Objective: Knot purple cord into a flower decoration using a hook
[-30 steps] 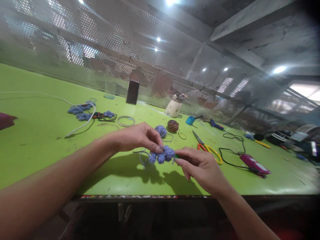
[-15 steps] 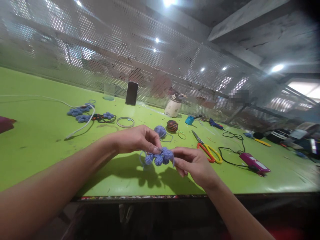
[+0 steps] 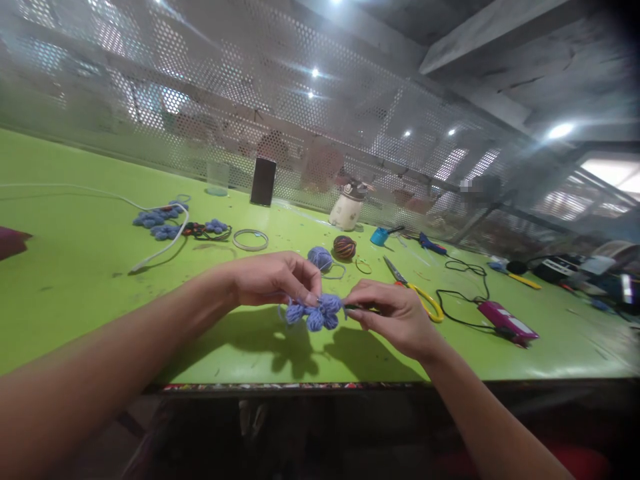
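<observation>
A blue-purple yarn flower [image 3: 316, 316] with several puffy petals is held above the table's front part. My left hand [image 3: 280, 279] is closed, pinching its upper edge between thumb and fingers. My right hand [image 3: 393, 313] is closed on a thin dark tool [image 3: 361, 307] that looks like a crochet hook, its tip at the flower's right side. Most of that tool is hidden by the fingers. Beyond the hands sit a blue-purple yarn ball [image 3: 319, 258], with a loose strand beside it, and a dark multicoloured yarn ball [image 3: 345, 247].
Scissors [image 3: 425, 301] with a yellow handle lie beyond my right hand, near a magenta corded device [image 3: 507, 322]. A ring [image 3: 251, 240], more yarn flowers [image 3: 165, 230] and a white cable [image 3: 173, 247] are at left. A phone [image 3: 263, 181], cup [image 3: 217, 179] and pot [image 3: 347, 210] stand at the back.
My right hand has turned and drawn slightly right from the flower, and the dark tool now shows between its fingers. The flower has tilted, showing its petals more openly. My left hand keeps its pinch.
</observation>
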Demonstrator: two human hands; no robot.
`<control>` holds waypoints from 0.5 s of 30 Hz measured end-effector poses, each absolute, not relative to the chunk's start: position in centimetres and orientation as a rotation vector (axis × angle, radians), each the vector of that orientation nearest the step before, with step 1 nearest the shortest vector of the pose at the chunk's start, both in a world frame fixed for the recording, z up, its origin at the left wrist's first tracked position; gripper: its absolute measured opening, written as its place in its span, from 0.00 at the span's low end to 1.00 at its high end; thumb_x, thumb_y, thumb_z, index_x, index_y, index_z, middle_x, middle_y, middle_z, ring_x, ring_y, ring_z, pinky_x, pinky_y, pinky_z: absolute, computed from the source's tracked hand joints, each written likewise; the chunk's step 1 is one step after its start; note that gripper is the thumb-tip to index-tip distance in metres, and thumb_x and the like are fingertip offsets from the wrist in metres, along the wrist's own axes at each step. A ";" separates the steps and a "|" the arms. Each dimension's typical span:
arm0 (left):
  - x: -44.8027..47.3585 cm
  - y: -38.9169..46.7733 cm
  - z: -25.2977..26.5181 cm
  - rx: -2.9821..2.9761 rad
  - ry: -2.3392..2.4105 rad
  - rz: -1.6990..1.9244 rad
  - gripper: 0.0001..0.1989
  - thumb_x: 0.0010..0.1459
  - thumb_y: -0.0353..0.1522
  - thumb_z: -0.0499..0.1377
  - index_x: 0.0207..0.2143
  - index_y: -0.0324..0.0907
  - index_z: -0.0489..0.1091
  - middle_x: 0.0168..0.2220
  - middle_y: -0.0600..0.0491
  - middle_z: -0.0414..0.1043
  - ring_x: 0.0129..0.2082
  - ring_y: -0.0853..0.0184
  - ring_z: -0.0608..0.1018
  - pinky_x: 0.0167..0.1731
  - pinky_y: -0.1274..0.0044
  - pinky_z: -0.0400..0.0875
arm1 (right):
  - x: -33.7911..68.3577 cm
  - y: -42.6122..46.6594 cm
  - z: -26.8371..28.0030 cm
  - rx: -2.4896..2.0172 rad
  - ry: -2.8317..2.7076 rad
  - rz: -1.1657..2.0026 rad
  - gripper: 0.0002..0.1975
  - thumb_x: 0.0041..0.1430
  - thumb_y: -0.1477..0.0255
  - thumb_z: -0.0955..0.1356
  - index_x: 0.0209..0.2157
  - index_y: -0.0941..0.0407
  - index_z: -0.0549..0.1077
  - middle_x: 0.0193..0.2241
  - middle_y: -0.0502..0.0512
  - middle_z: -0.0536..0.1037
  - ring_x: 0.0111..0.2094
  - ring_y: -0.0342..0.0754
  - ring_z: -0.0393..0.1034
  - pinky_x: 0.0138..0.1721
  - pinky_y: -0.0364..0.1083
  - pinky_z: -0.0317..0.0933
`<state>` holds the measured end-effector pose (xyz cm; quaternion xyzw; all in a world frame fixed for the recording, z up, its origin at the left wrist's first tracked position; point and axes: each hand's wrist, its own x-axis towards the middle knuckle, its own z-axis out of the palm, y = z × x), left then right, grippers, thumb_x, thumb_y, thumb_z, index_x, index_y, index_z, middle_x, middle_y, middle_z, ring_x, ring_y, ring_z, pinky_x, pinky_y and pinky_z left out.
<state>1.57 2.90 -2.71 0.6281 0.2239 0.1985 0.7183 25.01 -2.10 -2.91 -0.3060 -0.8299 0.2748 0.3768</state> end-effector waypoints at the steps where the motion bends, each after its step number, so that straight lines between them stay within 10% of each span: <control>1: 1.6 2.9 -2.7 1.391 0.495 0.441 0.03 0.43 0.26 0.65 0.22 0.37 0.73 0.19 0.56 0.69 0.19 0.75 0.67 0.20 0.81 0.58 | 25.0 -2.1 -2.9 -0.775 -2.134 0.684 0.06 0.54 0.76 0.70 0.35 0.56 0.78 0.26 0.53 0.74 0.27 0.43 0.67 0.27 0.45 0.61; 15: 1.5 3.1 -2.8 1.392 0.482 0.444 0.02 0.43 0.25 0.65 0.23 0.36 0.73 0.19 0.55 0.70 0.20 0.74 0.69 0.20 0.81 0.59 | 24.1 -2.7 -2.4 -0.750 -2.256 0.251 0.05 0.56 0.79 0.68 0.35 0.59 0.76 0.28 0.55 0.72 0.31 0.44 0.68 0.32 0.45 0.63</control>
